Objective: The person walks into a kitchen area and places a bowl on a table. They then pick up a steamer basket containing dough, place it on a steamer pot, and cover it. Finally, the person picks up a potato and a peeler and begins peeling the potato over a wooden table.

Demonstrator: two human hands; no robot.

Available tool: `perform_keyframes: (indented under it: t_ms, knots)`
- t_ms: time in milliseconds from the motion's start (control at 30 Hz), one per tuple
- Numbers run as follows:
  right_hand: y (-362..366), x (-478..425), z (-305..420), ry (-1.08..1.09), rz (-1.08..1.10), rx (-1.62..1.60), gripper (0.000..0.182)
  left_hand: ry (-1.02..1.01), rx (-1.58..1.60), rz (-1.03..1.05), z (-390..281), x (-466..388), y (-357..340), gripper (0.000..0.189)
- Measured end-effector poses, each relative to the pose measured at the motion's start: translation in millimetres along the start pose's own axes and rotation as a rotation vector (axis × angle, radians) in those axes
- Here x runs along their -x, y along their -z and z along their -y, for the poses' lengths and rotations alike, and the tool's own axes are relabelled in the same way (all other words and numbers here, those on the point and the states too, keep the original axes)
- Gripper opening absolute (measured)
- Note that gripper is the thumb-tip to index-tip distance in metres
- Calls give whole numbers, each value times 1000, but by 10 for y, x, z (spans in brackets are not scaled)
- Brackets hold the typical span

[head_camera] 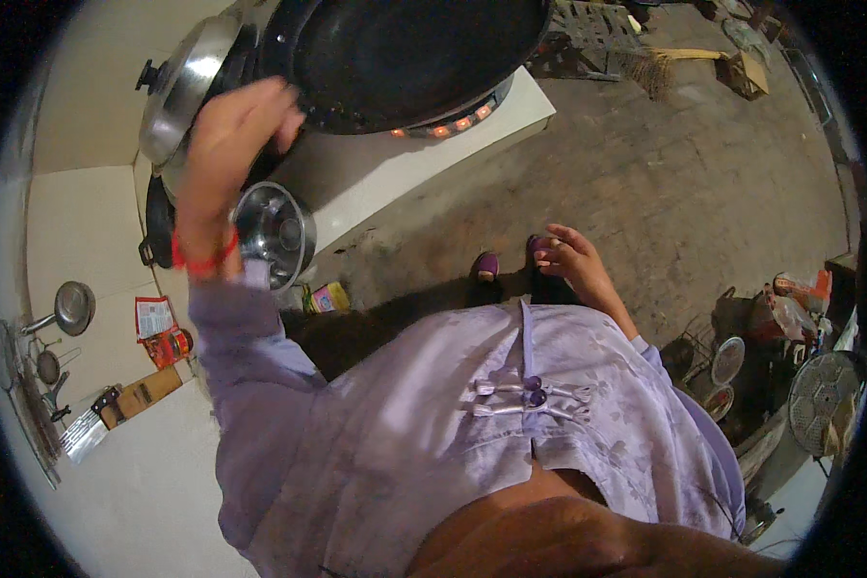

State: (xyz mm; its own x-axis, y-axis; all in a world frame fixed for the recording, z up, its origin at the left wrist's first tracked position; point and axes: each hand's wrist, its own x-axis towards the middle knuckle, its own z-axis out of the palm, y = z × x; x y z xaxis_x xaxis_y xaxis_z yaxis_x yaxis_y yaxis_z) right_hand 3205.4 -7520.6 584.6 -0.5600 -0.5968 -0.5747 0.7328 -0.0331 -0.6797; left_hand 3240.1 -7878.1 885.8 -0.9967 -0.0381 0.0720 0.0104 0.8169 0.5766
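Observation:
My left hand [244,126], with a red band at the wrist, is raised beside the near left rim of a large black pan [404,58]. It is blurred, and its fingers are curled; whether they touch the rim or hold anything cannot be made out. The pan sits on a stove with a row of glowing orange spots [462,124] below its rim. A domed steel lid [188,87] with a black knob stands left of that hand. Below the wrist is a steel basin [274,231]. My right hand [571,264] hangs by my side over the floor, fingers apart and holding nothing.
The white counter [376,195] has a corner at the right. On the left are a red packet [162,332], a small steel ladle [74,309] and a wooden board [148,394]. A straw broom [654,68] lies on the floor; a perforated steel disc [824,404] stands far right.

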Motion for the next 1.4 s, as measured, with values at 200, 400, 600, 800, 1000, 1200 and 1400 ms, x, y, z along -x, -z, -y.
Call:
perform_keyframes:
  t_ms: [200, 400, 600, 800, 1000, 1200, 1400]
  knots:
    - [-9, 36, 28, 54, -52, 11, 38, 97, 432, 221, 39, 411, -786, 14]
    - [107, 342, -86, 100, -139, 136, 41, -110, 552, 324, 366, 136, -2454, 24]
    - [422, 533, -106, 125, -171, 325, 40, 71, 533, 421, -118, -275, -2989, 26]
    - [948, 757, 279, 203, -311, 4, 42, -19, 574, 628, -939, -964, -3436, 22]
    - [1568, 1234, 684, 384, -618, -142, 43, -276, 705, 876, -2240, -1638, -3429, 24]
    - [1856, 1546, 709, 503, -923, -322, 41, -573, 469, 1122, -2225, -2315, -4424, 31]
    - [1897, 1793, 462, 558, -1207, -478, 40, -339, 588, 1452, -2274, -2614, -5106, 32]
